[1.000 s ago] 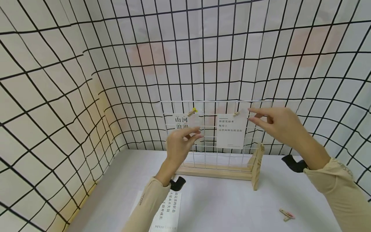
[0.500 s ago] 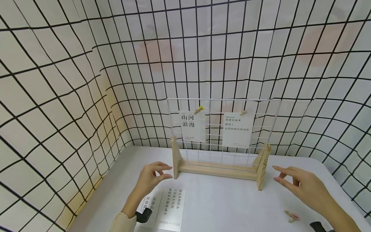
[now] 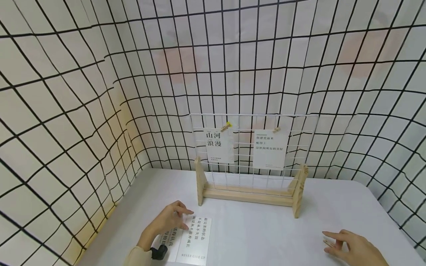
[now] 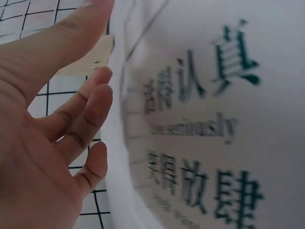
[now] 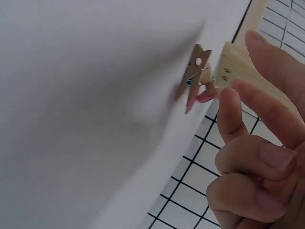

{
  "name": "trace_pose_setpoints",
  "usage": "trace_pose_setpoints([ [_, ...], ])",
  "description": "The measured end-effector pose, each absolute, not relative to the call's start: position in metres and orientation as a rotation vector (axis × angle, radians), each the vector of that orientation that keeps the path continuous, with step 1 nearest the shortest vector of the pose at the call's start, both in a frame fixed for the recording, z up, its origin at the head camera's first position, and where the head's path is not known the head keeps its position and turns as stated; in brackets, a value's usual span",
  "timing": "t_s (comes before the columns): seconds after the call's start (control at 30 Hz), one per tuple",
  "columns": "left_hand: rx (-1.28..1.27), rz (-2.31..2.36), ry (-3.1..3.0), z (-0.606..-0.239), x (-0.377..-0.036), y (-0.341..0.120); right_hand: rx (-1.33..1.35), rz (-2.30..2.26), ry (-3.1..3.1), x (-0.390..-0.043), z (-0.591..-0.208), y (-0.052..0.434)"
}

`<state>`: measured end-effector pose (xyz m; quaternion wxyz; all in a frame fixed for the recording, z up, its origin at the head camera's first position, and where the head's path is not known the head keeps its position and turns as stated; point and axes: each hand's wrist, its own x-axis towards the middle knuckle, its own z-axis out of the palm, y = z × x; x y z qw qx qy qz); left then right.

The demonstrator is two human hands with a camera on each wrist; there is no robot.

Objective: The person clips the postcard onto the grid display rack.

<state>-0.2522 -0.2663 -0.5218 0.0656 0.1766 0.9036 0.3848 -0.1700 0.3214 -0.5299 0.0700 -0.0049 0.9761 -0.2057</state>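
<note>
My left hand (image 3: pixel 169 221) hovers over two white text cards lying side by side at the lower left, thumb and fingers spread apart. The right card (image 3: pixel 196 242) reads "NEVER GIVE UP" at its bottom; the left card (image 4: pixel 200 119) shows large dark characters in the left wrist view, and the hand partly covers it in the head view. At the lower right, my right hand (image 3: pixel 354 248) reaches toward a small wooden clothespin (image 5: pixel 194 78) with a pink piece. Its thumb and index finger are parted beside the clothespin, with nothing between them.
A white wire grid rack (image 3: pixel 244 144) on a wooden base (image 3: pixel 247 197) stands at the back. Clothespins hold a left card (image 3: pixel 220 151) and a right card (image 3: pixel 269 155) on it. Black netting (image 3: pixel 233 70) walls the white table (image 3: pixel 253 236).
Both hands have come down from the rack toward the table. The left has moved to the cards at the lower left, the right to the clothespin at the lower right.
</note>
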Motion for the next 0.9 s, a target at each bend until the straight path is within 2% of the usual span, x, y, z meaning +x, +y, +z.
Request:
trace_pose_setpoints([
  [0.17,0.544,1.140,2.705,-0.528,-0.253,-0.269,0.061,-0.614,2.867,-0.168,-0.542,0.322],
  [0.9,0.514,1.081,2.726,-0.530,-0.257,-0.269,0.044,-0.575,2.959,-0.175,-0.547,0.313],
])
